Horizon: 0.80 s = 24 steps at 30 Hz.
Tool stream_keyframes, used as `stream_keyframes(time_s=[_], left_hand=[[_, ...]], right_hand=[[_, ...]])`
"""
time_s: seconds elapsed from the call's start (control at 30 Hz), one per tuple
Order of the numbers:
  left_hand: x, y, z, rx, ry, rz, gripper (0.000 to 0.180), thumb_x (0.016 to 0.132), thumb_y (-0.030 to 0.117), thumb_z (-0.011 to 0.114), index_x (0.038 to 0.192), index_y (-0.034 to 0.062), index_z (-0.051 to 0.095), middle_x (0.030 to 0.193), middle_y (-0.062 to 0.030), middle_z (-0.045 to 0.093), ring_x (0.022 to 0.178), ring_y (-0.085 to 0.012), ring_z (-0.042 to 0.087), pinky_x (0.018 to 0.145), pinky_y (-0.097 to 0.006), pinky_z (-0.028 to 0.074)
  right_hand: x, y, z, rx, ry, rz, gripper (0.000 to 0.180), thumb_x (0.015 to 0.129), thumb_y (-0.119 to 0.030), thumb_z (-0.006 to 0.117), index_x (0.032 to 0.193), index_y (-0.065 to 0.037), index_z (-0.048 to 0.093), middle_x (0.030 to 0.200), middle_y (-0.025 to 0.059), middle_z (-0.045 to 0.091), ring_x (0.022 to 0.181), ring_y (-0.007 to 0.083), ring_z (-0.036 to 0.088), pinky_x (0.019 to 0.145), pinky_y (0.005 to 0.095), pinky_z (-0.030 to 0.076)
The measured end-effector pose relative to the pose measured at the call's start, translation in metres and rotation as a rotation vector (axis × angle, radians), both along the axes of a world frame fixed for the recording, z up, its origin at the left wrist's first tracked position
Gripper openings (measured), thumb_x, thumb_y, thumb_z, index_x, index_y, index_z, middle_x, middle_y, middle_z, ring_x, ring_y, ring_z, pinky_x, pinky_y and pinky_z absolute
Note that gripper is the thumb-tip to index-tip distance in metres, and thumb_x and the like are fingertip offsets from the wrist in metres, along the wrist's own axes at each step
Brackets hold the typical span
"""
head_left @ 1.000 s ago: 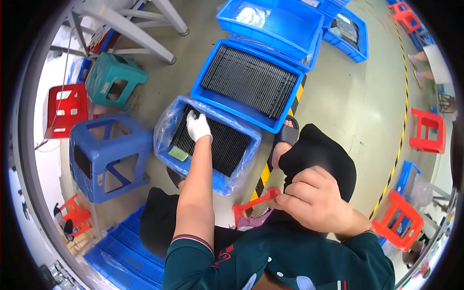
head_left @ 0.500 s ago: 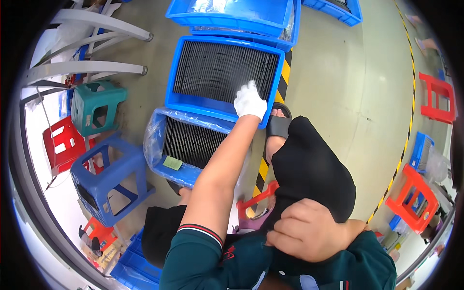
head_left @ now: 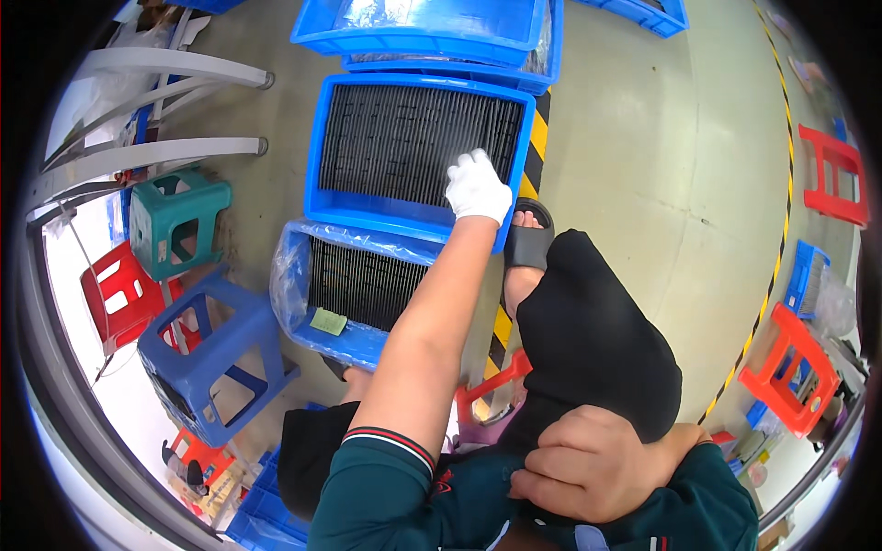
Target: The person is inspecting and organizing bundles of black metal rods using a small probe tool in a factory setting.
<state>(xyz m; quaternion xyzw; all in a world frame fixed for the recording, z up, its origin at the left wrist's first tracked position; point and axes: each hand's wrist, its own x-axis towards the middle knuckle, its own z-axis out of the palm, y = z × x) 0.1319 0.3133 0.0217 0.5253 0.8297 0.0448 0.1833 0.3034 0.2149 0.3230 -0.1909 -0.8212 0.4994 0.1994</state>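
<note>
A blue plastic bin [head_left: 367,213] in front of me holds rows of thin black strips [head_left: 404,138], packed side by side. My left hand [head_left: 480,191], in a white glove, lies over the near right part of these strips. Its fingers are curled down, and their tips and whatever they grip cannot be made out. My bare right hand [head_left: 588,464] rests on my lap against my dark trousers, its fingers folded into a closed hand with nothing showing in it. Below the first bin, a second blue bin [head_left: 354,347] lined with clear plastic holds similar strips [head_left: 363,280] and a small green paper [head_left: 328,321].
Stacked blue bins [head_left: 418,41] stand beyond. At left are a green stool [head_left: 175,225], a blue stool [head_left: 207,354], a red stool [head_left: 119,294] and white curved legs [head_left: 184,147]. Yellow-black tape [head_left: 536,138] runs beside the bins. Red stools [head_left: 795,372] stand far right.
The view has turned slightly, so the bins appear a little farther left. My gloved left hand stays over the strips with a small shift; my right hand keeps its folded pose.
</note>
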Motion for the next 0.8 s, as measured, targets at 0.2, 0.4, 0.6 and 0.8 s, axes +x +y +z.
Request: stream_keyframes(time_s=[0.2, 0.4, 0.6, 0.8], left_hand=[[-0.022, 0.004, 0.002, -0.115, 0.032, -0.003, 0.037, 0.080, 0.014, 0.059, 0.115, 0.0014, 0.052, 0.112, -0.0171, 0.054, 0.103, -0.0337, 0.057, 0.082, -0.042, 0.054], [-0.009, 0.010, 0.004, -0.184, 0.023, 0.010, 0.063, 0.075, 0.019, 0.069, 0.129, 0.0038, 0.041, 0.116, -0.0189, 0.050, 0.107, -0.0356, 0.055, 0.085, -0.042, 0.053], [-0.001, 0.026, 0.006, -0.206, 0.009, 0.045, 0.058, 0.076, 0.018, 0.068, 0.123, -0.0017, 0.040, 0.115, -0.0226, 0.050, 0.106, -0.0370, 0.056, 0.083, -0.041, 0.054], [-0.004, 0.022, 0.008, -0.195, -0.002, 0.011, 0.056, 0.075, 0.019, 0.069, 0.119, -0.0011, 0.042, 0.113, -0.0224, 0.051, 0.105, -0.0380, 0.056, 0.083, -0.042, 0.054]], right_hand=[[0.002, 0.001, 0.000, -0.027, 0.018, -0.019, 0.018, 0.063, -0.013, 0.066, 0.080, -0.008, 0.065, 0.078, 0.0037, 0.056, 0.078, 0.0195, 0.058, 0.061, 0.0297, 0.048], [0.003, 0.002, -0.002, -0.041, 0.031, -0.019, 0.018, 0.063, -0.013, 0.066, 0.080, -0.007, 0.065, 0.079, 0.0037, 0.057, 0.076, 0.0193, 0.058, 0.061, 0.0295, 0.048], [0.003, 0.004, -0.001, -0.047, 0.014, -0.029, 0.019, 0.063, -0.014, 0.066, 0.080, -0.007, 0.064, 0.078, 0.0040, 0.057, 0.075, 0.0191, 0.057, 0.061, 0.0295, 0.048], [0.004, 0.004, -0.002, -0.047, 0.026, -0.037, 0.019, 0.063, -0.014, 0.065, 0.080, -0.007, 0.064, 0.079, 0.0041, 0.058, 0.076, 0.0195, 0.057, 0.062, 0.0297, 0.049]])
